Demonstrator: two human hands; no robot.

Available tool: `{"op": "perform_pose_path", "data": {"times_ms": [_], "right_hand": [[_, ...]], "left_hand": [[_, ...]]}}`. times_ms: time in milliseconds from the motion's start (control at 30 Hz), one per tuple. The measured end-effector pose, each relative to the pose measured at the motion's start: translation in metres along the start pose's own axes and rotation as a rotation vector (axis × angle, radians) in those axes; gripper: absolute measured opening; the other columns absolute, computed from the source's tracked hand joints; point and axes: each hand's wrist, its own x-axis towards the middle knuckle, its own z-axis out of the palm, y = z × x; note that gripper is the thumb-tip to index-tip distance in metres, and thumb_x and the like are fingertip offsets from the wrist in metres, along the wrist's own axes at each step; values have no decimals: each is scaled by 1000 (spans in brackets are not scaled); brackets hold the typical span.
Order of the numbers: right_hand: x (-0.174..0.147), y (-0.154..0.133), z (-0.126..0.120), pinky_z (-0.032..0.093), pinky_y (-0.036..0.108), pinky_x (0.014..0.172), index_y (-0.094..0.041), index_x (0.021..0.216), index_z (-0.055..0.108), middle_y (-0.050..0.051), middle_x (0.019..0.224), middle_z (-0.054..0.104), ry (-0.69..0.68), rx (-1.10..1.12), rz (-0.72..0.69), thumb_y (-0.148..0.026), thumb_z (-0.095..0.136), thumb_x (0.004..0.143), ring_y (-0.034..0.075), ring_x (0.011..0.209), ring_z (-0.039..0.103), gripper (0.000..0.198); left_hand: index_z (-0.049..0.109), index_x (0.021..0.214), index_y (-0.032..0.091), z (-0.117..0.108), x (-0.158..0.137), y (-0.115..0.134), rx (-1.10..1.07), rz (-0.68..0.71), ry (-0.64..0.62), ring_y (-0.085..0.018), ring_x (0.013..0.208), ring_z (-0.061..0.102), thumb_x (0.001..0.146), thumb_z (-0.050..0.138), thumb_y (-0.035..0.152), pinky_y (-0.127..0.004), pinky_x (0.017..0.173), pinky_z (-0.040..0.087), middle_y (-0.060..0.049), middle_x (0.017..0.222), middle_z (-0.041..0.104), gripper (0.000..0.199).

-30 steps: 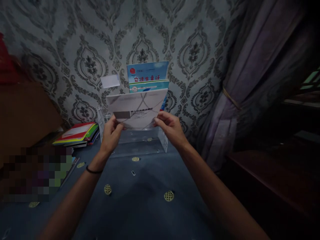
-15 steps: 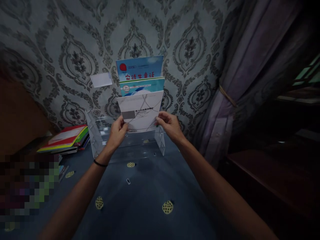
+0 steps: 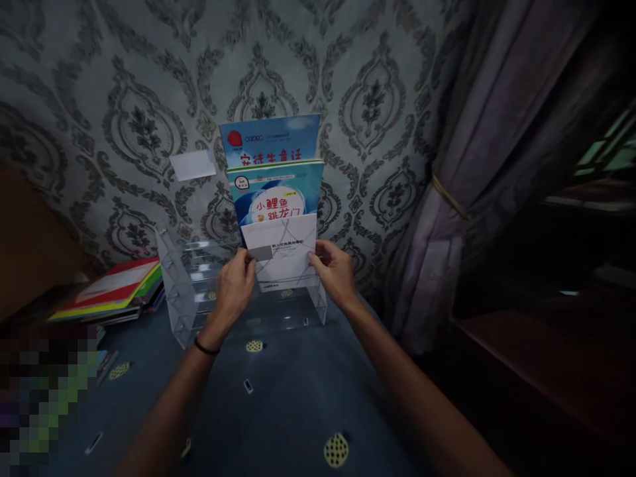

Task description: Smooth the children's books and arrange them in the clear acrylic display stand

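Observation:
A white booklet [image 3: 285,265] with a grey block and small print on its cover is held upright between my two hands. My left hand [image 3: 236,285] pinches its left edge, and my right hand [image 3: 335,268] pinches the right edge, thumb in front. Behind the booklet, a teal book [image 3: 308,182] with red lettering stands in a clear acrylic rack [image 3: 179,288]. Taller still, a blue book [image 3: 271,136] rises at the back. The booklet's lower edge is over the rack's lower tiers; whether it touches one I cannot tell.
Left of the rack lies a pile of colourful folders and books [image 3: 114,288]. A white card [image 3: 193,164] is by the patterned wall above the rack's left side. A tied curtain [image 3: 422,252] hangs at right. Blue patterned cloth [image 3: 278,424] covers the table.
Both hands have lowered the white booklet, uncovering more of the teal book's cover behind it. The view has shifted slightly.

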Motion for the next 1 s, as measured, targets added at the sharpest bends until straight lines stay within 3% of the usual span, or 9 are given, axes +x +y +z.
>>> {"op": "perform_pose_path", "data": {"times_ms": [267, 533, 1000], "right_hand": [[-3, -8, -4, 56, 33, 71, -21, 99, 69, 8, 96, 64, 109, -169, -119, -24, 58, 81, 23, 87, 63, 21], [-6, -7, 0, 53, 35, 73, -20, 109, 70, 6, 89, 71, 100, -180, -60, -25, 57, 81, 22, 77, 64, 31], [-3, -4, -3, 52, 33, 66, -16, 108, 72, 6, 82, 73, 120, -206, -20, -33, 55, 81, 20, 67, 63, 35]], "left_hand": [[57, 89, 23, 7, -1, -1, -151, -47, 37, -20, 75, 66, 91, 50, 30, -29, 67, 44, -3, 82, 69, 10], [57, 89, 22, 9, -5, -5, -151, -54, 89, -20, 77, 66, 92, 50, 29, -29, 69, 44, -3, 83, 70, 10], [55, 94, 22, 16, -12, -4, -11, -36, 116, -24, 81, 67, 94, 51, 25, -31, 70, 44, -5, 87, 69, 5]]}}
